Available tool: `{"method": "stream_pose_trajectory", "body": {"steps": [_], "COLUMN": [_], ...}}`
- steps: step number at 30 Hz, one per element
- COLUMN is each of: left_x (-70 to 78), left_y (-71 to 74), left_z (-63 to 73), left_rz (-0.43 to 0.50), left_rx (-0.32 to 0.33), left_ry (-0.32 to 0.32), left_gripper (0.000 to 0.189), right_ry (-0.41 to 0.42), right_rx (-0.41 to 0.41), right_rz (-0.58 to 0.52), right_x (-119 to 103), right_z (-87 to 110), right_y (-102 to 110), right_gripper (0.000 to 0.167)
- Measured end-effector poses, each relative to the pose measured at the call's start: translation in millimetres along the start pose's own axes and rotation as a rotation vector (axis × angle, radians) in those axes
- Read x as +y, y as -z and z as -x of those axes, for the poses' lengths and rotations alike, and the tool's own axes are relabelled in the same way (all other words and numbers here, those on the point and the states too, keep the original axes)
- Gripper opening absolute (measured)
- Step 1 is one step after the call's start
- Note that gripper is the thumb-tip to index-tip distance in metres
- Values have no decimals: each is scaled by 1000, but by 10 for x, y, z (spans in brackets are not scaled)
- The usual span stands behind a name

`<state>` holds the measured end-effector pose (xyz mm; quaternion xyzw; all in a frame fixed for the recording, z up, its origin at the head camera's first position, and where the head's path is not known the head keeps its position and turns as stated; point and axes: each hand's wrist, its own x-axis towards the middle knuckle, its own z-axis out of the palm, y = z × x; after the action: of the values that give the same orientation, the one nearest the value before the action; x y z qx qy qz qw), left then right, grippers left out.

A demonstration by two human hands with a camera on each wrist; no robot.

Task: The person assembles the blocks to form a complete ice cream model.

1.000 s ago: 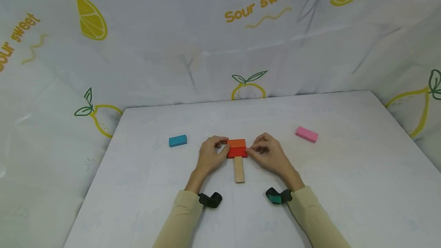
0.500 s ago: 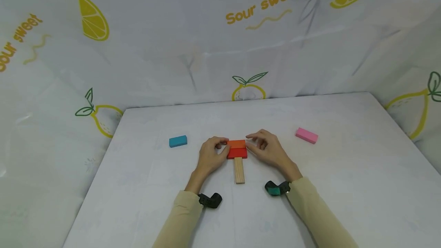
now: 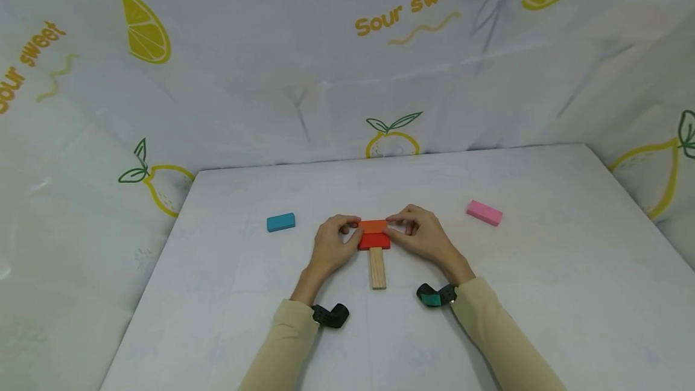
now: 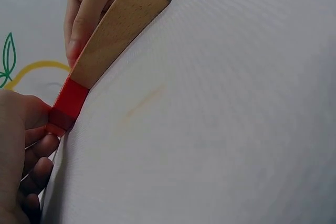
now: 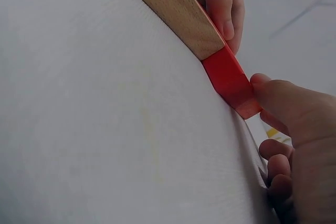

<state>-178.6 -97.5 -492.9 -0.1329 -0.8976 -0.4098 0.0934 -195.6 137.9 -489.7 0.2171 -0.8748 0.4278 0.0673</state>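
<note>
In the head view, an orange wooden block (image 3: 373,227) lies flat against the far side of a red block (image 3: 374,241). A plain wooden block (image 3: 377,269) extends from the red one toward the person, forming a T. My left hand (image 3: 332,243) pinches the orange block's left end between thumb and index finger, the thumb close to the red block. At the opposite end, my right hand (image 3: 426,237) pinches the orange block with thumb and index finger. Both wrist views show the red block's side (image 4: 71,100) and the plain block's side (image 5: 178,14); the orange block is mostly hidden there.
A blue block (image 3: 280,222) lies to the left on the white-covered table (image 3: 244,294). To the right is a pink block (image 3: 484,213). A white cloth with lemon prints (image 3: 244,77) hangs behind the table's far edge.
My right hand has moved from the red block's right end to the orange block's, its fingers parting and then closing on it. The left hand and the blocks look unmoved.
</note>
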Motion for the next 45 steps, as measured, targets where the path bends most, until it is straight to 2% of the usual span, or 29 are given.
{"method": "stream_pose_trajectory", "body": {"steps": [7, 12, 16, 26, 32, 38, 45], "left_x": [1, -3, -55, -365, -529, -683, -816], "left_y": [17, 102, 283, 959, 1264, 1440, 1526], "left_z": [2, -4, -8, 40, 77, 106, 150], "left_rz": [3, 36, 43, 3, -54, -115, -105], "left_rx": [-15, -40, -14, 33, 11, -16, -32], "left_ry": [-3, -3, 5, 75, 142, 180, 226], "left_gripper": [23, 26, 28, 35, 40, 43, 44], "right_ry": [4, -15, -15, -23, -19, -27, -31], "right_rx": [-4, -14, -20, -25, -21, -26, -28], "right_rz": [0, 0, -11, -37, -44, -50, -31], "right_x": [6, 10, 13, 22, 18, 21, 37], "right_z": [-10, -7, -6, -1, 9, 14, 14], "right_y": [2, 4, 6, 13, 13, 6, 4], "right_gripper": [27, 25, 25, 25, 25, 25, 25]}}
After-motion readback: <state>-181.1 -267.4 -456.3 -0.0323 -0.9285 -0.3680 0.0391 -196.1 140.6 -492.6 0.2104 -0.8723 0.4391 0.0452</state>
